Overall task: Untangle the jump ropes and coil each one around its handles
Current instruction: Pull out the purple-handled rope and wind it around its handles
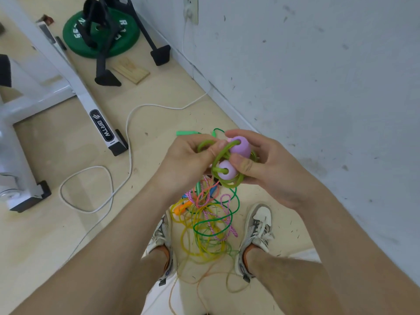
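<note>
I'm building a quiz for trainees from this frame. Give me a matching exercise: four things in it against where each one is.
Things:
1 lilac handles
2 rope tangle
3 green weight plate
4 white cable

Places:
A on the floor between the shoes
B under a black stand
C in the right hand, their green rope pinched by the left hand
D running from the wall socket across the floor

Pairs: 1-C, 2-A, 3-B, 4-D

The pale floor [170, 94] bears tangled jump ropes [204, 226] at six o'clock, a white cable [128, 142] at nine, a green weight plate [127, 42] and wooden block [131, 70] at eleven.
</note>
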The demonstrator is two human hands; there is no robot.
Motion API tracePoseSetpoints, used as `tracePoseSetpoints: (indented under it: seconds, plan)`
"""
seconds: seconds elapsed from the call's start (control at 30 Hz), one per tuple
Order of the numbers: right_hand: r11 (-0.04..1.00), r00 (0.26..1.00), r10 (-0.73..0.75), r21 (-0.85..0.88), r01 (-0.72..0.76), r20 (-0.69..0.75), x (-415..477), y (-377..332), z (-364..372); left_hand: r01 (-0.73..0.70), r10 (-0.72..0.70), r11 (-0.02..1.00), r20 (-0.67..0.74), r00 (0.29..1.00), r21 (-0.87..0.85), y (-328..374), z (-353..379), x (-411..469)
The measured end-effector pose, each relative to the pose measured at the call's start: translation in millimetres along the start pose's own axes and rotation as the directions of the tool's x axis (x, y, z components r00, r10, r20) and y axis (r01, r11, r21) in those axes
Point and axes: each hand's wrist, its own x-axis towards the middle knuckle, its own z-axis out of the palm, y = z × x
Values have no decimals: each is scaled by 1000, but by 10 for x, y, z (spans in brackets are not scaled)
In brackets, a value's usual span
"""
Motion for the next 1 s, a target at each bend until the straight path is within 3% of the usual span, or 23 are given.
tracePoseSetpoints:
  seconds: [0.13,0.33,0.53,0.6,0.67,0.77,0.9,1.0]
  plan:
    - [999,997,-2,-36,5,81,-11,42,-105,-80,95,981,-78,992,176,-59,97,13]
    - [999,998,11,47,-14,69,8,93,-99,-140,166,976,-150,975,167,-81,142,50]
    - [998,998,58,24,-59,29,23,127,-109,-106,141,969,-148,979,221,-131,108,102]
    - [990,997,80,112,-81,10,10,104,-150,-72,88,989,-124,988,128,-61,98,101]
    - [943,992,123,311,-117,0,-24,49,-174,-75,67,996,-129,989,-51,85,64,51]
    - [857,983,180,487,-169,26,-133,-39,-135,-162,141,976,-145,979,-145,306,58,-108]
    - [901,965,259,350,-255,37,-332,-137,-30,-248,238,960,-87,967,-128,605,222,-370]
    - [968,979,201,160,-192,-41,-585,-326,-28,-273,274,960,19,961,-60,890,385,-602]
